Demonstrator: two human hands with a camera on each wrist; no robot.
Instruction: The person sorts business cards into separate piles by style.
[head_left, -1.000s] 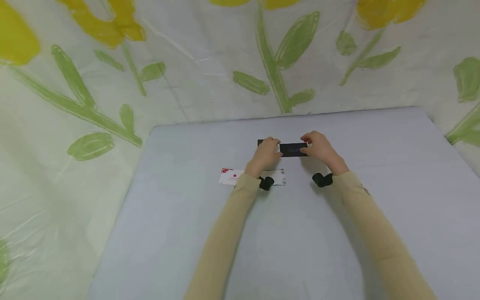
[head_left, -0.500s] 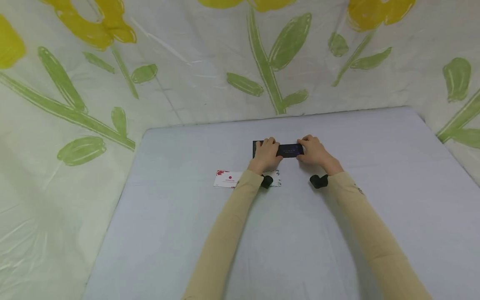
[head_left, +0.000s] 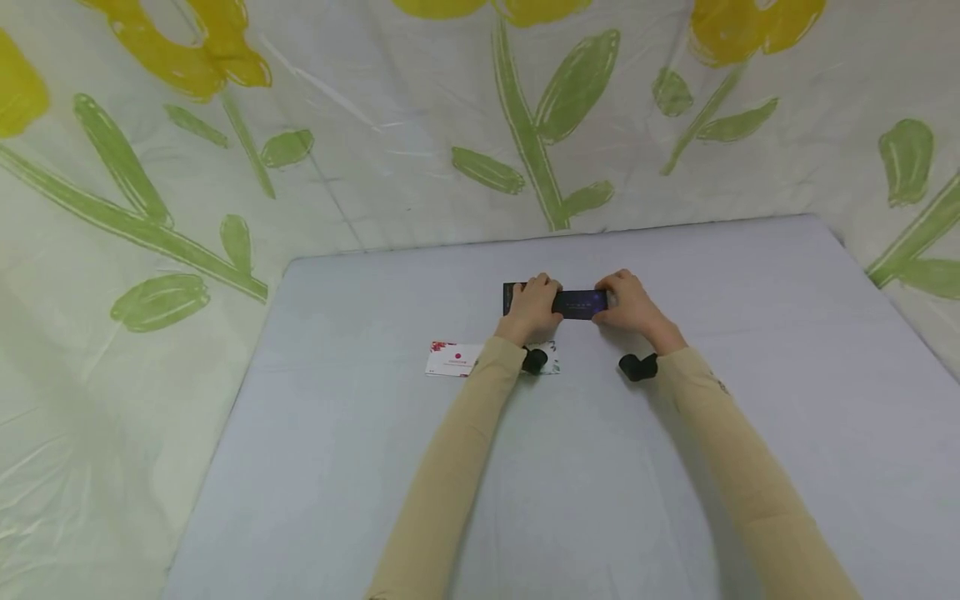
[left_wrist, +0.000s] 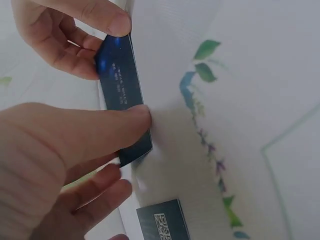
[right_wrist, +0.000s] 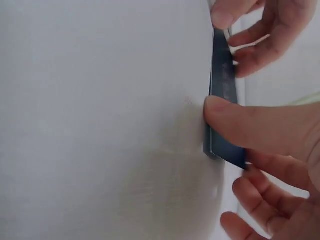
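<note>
Flower-painted sheeting point(head_left: 375, 167) backs a pale counter point(head_left: 337, 417) where, from left, a white floral card point(head_left: 453, 360) lies partly behind a tan sleeve point(head_left: 446, 467), a dark QR-code card point(left_wrist: 165, 222) rests farther back, and fingers of a person's left hand point(head_left: 533, 305) and right hand point(head_left: 628, 305) pinch opposite ends of a dark blue card point(head_left: 577, 305).

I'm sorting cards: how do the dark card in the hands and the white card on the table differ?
The left hand and right hand hold the dark card; the white card lies on the table. The dark card carries pale print; the white card, red decoration. Both are printed.
</note>
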